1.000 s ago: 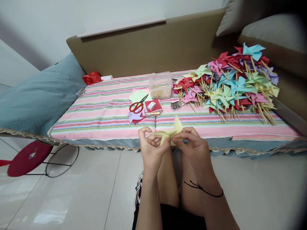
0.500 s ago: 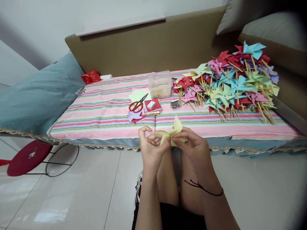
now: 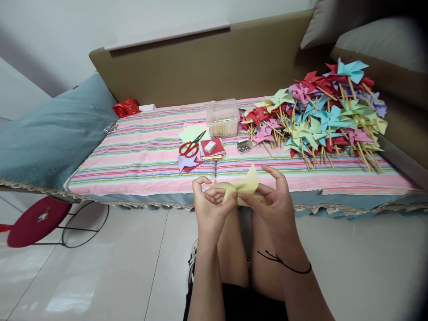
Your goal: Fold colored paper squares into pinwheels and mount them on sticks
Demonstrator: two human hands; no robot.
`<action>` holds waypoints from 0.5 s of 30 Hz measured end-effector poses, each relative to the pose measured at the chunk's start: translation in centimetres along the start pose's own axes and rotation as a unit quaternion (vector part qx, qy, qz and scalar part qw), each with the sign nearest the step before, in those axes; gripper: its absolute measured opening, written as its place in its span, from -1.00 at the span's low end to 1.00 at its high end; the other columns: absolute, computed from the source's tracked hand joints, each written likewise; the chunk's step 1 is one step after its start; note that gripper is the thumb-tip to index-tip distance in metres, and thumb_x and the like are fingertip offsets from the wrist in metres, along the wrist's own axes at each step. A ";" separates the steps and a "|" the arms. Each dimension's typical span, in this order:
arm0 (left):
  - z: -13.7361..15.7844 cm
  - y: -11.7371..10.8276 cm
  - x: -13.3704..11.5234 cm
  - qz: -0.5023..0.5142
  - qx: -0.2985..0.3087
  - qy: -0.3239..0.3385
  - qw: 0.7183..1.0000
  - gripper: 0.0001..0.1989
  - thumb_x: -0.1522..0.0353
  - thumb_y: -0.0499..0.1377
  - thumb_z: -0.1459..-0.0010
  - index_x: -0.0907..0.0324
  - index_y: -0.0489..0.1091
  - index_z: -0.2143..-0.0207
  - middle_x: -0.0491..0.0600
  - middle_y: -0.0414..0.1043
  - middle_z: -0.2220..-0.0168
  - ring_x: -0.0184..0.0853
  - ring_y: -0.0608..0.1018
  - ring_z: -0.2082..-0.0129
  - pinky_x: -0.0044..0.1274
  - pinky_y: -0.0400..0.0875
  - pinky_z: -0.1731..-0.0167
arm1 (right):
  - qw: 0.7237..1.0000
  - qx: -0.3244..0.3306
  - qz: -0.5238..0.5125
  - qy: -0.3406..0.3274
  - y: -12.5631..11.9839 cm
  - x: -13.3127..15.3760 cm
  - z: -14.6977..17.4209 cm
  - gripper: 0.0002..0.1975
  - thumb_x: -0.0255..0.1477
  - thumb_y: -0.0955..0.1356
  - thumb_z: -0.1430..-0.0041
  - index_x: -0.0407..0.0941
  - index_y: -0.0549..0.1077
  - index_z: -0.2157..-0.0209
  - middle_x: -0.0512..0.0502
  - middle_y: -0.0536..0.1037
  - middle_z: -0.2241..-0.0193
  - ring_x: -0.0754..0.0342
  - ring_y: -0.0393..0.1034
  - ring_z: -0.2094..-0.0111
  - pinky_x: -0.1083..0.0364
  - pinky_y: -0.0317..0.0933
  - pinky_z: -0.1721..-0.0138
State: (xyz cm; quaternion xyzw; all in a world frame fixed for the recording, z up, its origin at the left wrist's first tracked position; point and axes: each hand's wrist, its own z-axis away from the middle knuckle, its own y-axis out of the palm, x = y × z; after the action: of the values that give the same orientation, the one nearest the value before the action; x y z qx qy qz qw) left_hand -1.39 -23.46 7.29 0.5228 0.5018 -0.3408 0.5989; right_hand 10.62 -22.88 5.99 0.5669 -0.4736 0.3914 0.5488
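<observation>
Nearest the bottom right of the frame there's a thin black cord bracelet (image 3: 292, 269), loose ends sticking out. Just past it, lower centre, both hands are on a pale yellow paper pinwheel (image 3: 250, 180): smooth, curled blades, one pointy tip up. Left hand (image 3: 211, 211) has it pinched, thumb in front, fingers behind; right hand (image 3: 276, 203) grips near the middle with thumb and back fingers, index lifted clear.

Beyond that, mid-frame, red-handled scissors (image 3: 190, 149) lie beside a stack of paper squares (image 3: 219, 154) with a little white box (image 3: 210, 146) on top, all on striped cloth (image 3: 150, 151). Further back is a see-through plastic tub (image 3: 222, 108) of thin sticks (image 3: 223, 129). Right side: a big spiky heap of multicolour pinwheels (image 3: 329, 120) on tan sticks.
</observation>
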 end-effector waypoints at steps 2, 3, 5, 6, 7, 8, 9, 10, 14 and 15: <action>0.0 0.0 0.0 -0.012 0.003 0.007 1.000 -0.46 0.47 0.33 0.11 0.06 -0.01 0.26 -0.23 0.51 0.55 -0.48 0.52 0.59 -0.66 0.36 0.48 | 1.000 0.002 0.000 0.004 0.0 0.1 0.1 -0.24 -0.39 0.51 0.09 0.03 0.12 -0.11 -0.04 0.63 0.31 -0.03 0.55 0.27 -0.04 0.41 0.20; 0.1 -0.1 -0.1 -0.017 0.003 0.011 1.000 -0.47 0.48 0.32 0.10 0.06 -0.01 0.26 -0.22 0.52 0.55 -0.49 0.52 0.59 -0.66 0.36 0.48 | 1.000 0.003 -0.002 0.004 0.0 0.2 0.1 -0.23 -0.39 0.52 0.09 0.03 0.12 -0.12 -0.04 0.64 0.31 -0.04 0.55 0.27 -0.05 0.41 0.19; 0.1 -0.1 -0.2 -0.026 0.004 0.016 1.000 -0.48 0.49 0.31 0.09 0.07 0.00 0.26 -0.23 0.51 0.55 -0.49 0.51 0.58 -0.66 0.35 0.46 | 1.000 0.004 -0.008 0.005 0.0 0.3 0.1 -0.22 -0.40 0.52 0.09 0.02 0.11 -0.12 -0.04 0.64 0.32 -0.05 0.56 0.26 -0.06 0.42 0.18; 0.1 -0.1 -0.2 -0.029 0.004 0.016 0.999 -0.48 0.49 0.31 0.08 0.07 0.00 0.25 -0.23 0.51 0.55 -0.49 0.51 0.57 -0.65 0.35 0.45 | 1.000 0.005 -0.010 0.005 0.0 0.4 0.1 -0.22 -0.40 0.51 0.09 0.02 0.11 -0.13 -0.04 0.63 0.33 -0.06 0.56 0.26 -0.07 0.42 0.18; 0.1 -0.1 -0.3 -0.031 0.005 0.013 0.999 -0.48 0.48 0.31 0.08 0.06 0.00 0.25 -0.23 0.51 0.56 -0.48 0.51 0.57 -0.65 0.35 0.45 | 1.000 0.006 -0.010 0.005 0.0 0.5 0.1 -0.22 -0.39 0.51 0.08 0.03 0.10 -0.13 -0.03 0.63 0.35 -0.06 0.56 0.26 -0.07 0.43 0.18; 0.1 -0.1 -0.4 -0.030 0.006 0.009 0.999 -0.48 0.48 0.31 0.08 0.06 0.00 0.25 -0.24 0.50 0.56 -0.48 0.51 0.58 -0.65 0.35 0.46 | 1.000 0.007 -0.009 0.005 0.0 0.5 0.1 -0.22 -0.39 0.51 0.07 0.03 0.10 -0.13 -0.03 0.63 0.36 -0.07 0.56 0.26 -0.08 0.43 0.18; 0.1 -0.1 -0.4 -0.028 0.007 0.004 1.000 -0.47 0.48 0.32 0.08 0.06 -0.01 0.25 -0.25 0.49 0.57 -0.48 0.51 0.58 -0.65 0.35 0.46 | 1.000 0.008 -0.008 0.005 0.0 0.5 0.1 -0.23 -0.38 0.50 0.06 0.03 0.09 -0.14 -0.03 0.62 0.36 -0.08 0.56 0.26 -0.09 0.43 0.18; 0.1 -0.1 -0.5 -0.026 0.008 -0.001 1.000 -0.47 0.47 0.32 0.09 0.06 -0.01 0.25 -0.25 0.49 0.57 -0.47 0.51 0.58 -0.64 0.35 0.47 | 1.000 0.010 -0.008 0.005 0.0 0.6 0.1 -0.24 -0.37 0.50 0.05 0.04 0.09 -0.14 -0.03 0.62 0.36 -0.09 0.56 0.26 -0.10 0.44 0.18; 0.1 0.0 -0.6 -0.025 0.014 -0.008 1.000 -0.46 0.47 0.32 0.09 0.05 -0.01 0.23 -0.25 0.49 0.56 -0.47 0.49 0.61 -0.64 0.35 0.52 | 1.000 0.015 -0.004 0.004 -0.2 0.5 0.2 -0.23 -0.35 0.50 0.05 0.05 0.09 -0.14 -0.04 0.61 0.34 -0.11 0.56 0.26 -0.12 0.45 0.19; 0.1 0.0 -0.6 -0.026 0.015 -0.005 1.000 -0.46 0.47 0.32 0.09 0.05 -0.01 0.23 -0.25 0.48 0.56 -0.47 0.48 0.62 -0.64 0.35 0.53 | 1.000 0.014 -0.001 0.002 -0.2 0.5 0.2 -0.23 -0.35 0.50 0.05 0.05 0.09 -0.15 -0.03 0.61 0.34 -0.11 0.56 0.26 -0.12 0.45 0.19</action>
State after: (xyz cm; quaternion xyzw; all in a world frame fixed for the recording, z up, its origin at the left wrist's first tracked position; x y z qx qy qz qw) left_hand -1.49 -23.66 7.84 0.5168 0.5068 -0.3662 0.5849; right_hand 10.93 -23.13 6.38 0.5746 -0.4658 0.3986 0.5422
